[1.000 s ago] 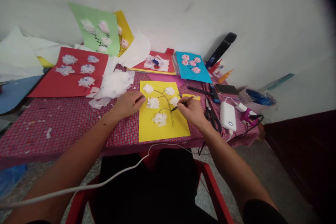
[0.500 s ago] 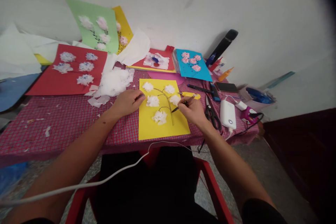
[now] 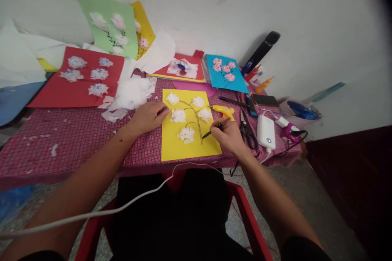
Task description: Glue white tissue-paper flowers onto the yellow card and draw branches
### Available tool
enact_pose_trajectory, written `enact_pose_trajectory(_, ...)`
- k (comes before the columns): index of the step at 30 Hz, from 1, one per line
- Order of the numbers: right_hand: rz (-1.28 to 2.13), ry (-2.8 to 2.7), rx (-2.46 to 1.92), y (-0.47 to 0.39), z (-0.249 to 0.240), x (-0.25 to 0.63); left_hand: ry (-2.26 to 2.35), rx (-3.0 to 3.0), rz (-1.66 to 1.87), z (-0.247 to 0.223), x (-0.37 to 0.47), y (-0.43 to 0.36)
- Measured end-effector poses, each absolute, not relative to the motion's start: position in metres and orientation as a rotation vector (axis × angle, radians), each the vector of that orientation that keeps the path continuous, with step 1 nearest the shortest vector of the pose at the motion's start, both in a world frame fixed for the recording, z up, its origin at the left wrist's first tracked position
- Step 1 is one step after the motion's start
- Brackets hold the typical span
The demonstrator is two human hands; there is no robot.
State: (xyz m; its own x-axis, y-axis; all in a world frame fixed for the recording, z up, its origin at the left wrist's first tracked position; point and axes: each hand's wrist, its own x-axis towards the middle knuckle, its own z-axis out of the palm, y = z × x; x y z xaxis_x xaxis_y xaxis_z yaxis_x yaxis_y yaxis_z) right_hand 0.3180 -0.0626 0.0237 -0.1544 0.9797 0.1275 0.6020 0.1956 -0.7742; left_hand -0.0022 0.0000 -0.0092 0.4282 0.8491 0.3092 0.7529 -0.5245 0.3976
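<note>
My right hand [image 3: 227,133] is closed round a slim black pen [image 3: 208,134]. Its tip meets the lower part of a dark stem drawn on the yellow sheet [image 3: 171,151]. Curved branches run from that stem to several crumpled white tissue flowers [image 3: 186,134]. At the sheet's left edge rests my left hand [image 3: 150,116], fingers curled together. Something small and dark shows at its fingertips, too small to name. A yellow glue gun [image 3: 223,110] lies just beyond my right hand, with black-handled scissors [image 3: 249,135] to its right.
White tissue [image 3: 134,91] is heaped left of the sheet. Behind stand red [image 3: 52,89], green [image 3: 88,6] and blue [image 3: 235,85] flower cards. A white power bank [image 3: 266,132], phone [image 3: 265,100] and glue bottle [image 3: 265,85] lie right. A white cable [image 3: 137,200] crosses in front.
My right hand has moved down a little, and the pen tip now sits lower along the stem. More of the glue gun shows. My left hand has stayed in place.
</note>
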Motion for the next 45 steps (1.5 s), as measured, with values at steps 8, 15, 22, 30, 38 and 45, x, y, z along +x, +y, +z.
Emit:
enact_pose_trajectory(8, 0.772, -1.732, -1.523, -0.066, 0.025, 0.314, 1.433, 2.476, 0.686, -0.007, -0.002, -0.002)
enact_pose_trajectory(15, 0.774, -1.734, -1.486, -0.070, 0.023, 0.320, 1.432, 2.466, 0.671, -0.007, -0.002, -0.001)
enact_pose_trajectory(22, 0.771, -1.514, -1.391, -0.069, 0.007, 0.315, 1.438, 2.464, 0.682, -0.009, -0.002, -0.001)
enact_pose_trajectory(30, 0.540, -1.743, -1.292, -0.065, 0.003, 0.292, 1.436, 2.469, 0.692, -0.011, -0.003, -0.001)
enact_pose_trajectory(38, 0.546, -1.696, -1.284, -0.067, -0.015, 0.288, 1.436, 2.477, 0.675, -0.008, -0.002, -0.002)
enact_pose_trajectory(45, 0.505, -1.787, -1.137, -0.069, -0.009, 0.290, 1.402, 2.472, 0.692, -0.007, -0.002, -0.004)
